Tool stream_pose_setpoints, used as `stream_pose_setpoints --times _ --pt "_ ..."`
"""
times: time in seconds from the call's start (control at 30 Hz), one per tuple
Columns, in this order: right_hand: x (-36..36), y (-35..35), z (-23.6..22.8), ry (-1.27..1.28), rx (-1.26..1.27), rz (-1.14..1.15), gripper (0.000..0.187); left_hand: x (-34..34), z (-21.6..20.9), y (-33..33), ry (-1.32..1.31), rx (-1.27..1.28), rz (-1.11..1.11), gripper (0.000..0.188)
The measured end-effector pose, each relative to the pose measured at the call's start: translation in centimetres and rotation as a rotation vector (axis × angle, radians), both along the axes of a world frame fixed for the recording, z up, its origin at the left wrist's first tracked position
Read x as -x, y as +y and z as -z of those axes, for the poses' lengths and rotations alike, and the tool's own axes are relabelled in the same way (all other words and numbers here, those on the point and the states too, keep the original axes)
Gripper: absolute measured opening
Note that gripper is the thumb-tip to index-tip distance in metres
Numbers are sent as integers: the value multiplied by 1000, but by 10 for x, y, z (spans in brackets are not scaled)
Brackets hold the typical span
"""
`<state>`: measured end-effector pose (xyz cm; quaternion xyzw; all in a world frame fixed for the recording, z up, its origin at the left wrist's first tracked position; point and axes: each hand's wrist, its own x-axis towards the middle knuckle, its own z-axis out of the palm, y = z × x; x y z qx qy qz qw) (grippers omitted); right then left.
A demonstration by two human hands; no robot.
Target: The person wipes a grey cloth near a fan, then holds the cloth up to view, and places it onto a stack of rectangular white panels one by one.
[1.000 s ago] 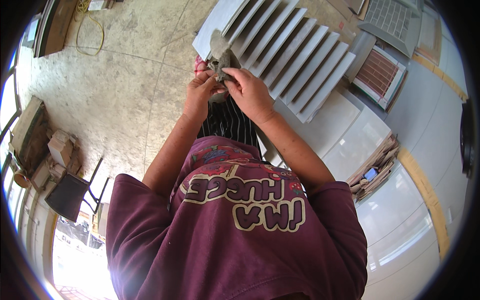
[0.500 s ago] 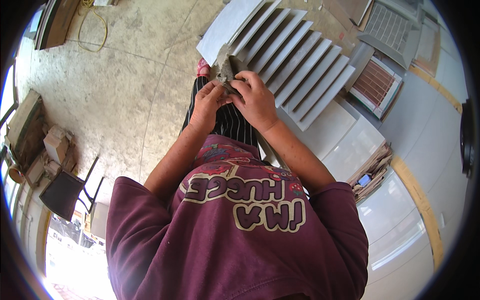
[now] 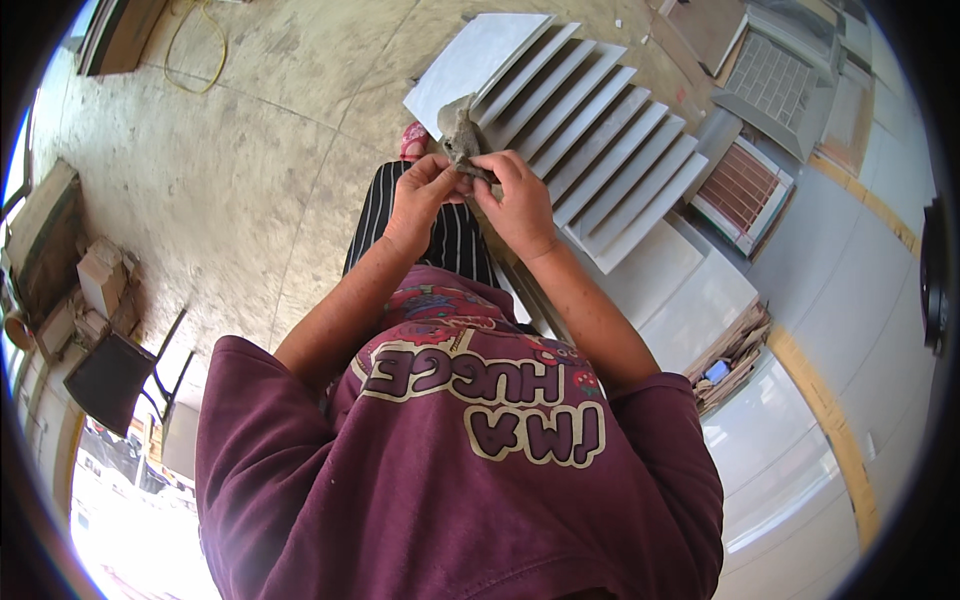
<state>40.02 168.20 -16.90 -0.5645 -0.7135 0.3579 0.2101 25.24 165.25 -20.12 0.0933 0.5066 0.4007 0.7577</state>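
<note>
Between my two hands, in front of my waist, is a crumpled grey piece of dirty cloth (image 3: 461,132), perhaps a rag or a work glove. My left hand (image 3: 416,205) pinches its lower edge between thumb and fingers. From the right, my right hand (image 3: 516,203) grips the same edge, thumb and fingertips closed. The top of the cloth stands up past my fingers. Just beyond it is a row of leaning pale grey tiles (image 3: 470,62), large and flat, set one behind another.
A white-framed panel with a brown grid (image 3: 745,185) lies right of the tiles. Nearer on the right are glossy pale slabs (image 3: 790,450) and a bundle of thin strips (image 3: 730,362). A dark chair (image 3: 108,380) stands at left, and a yellow cord (image 3: 222,62) lies on the concrete floor.
My view has shifted slightly, and a little more of the cloth's crumpled face shows. Both hands keep hold of its edge, fingers slightly rearranged.
</note>
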Motion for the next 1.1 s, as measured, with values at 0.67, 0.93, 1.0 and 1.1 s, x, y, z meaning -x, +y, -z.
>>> stream_pose_setpoints --times 0.67,0.93,1.0,1.1 --pt "31 9 83 420 658 259 21 40 78 -38 323 -21 -165 10" --pt "6 106 109 454 542 520 22 80 138 -39 513 -48 -82 12" --pt "-7 127 119 420 511 523 23 66 125 -16 604 -29 -24 13" --pt "-28 154 135 384 454 582 24 39 135 11 694 -64 121 17"
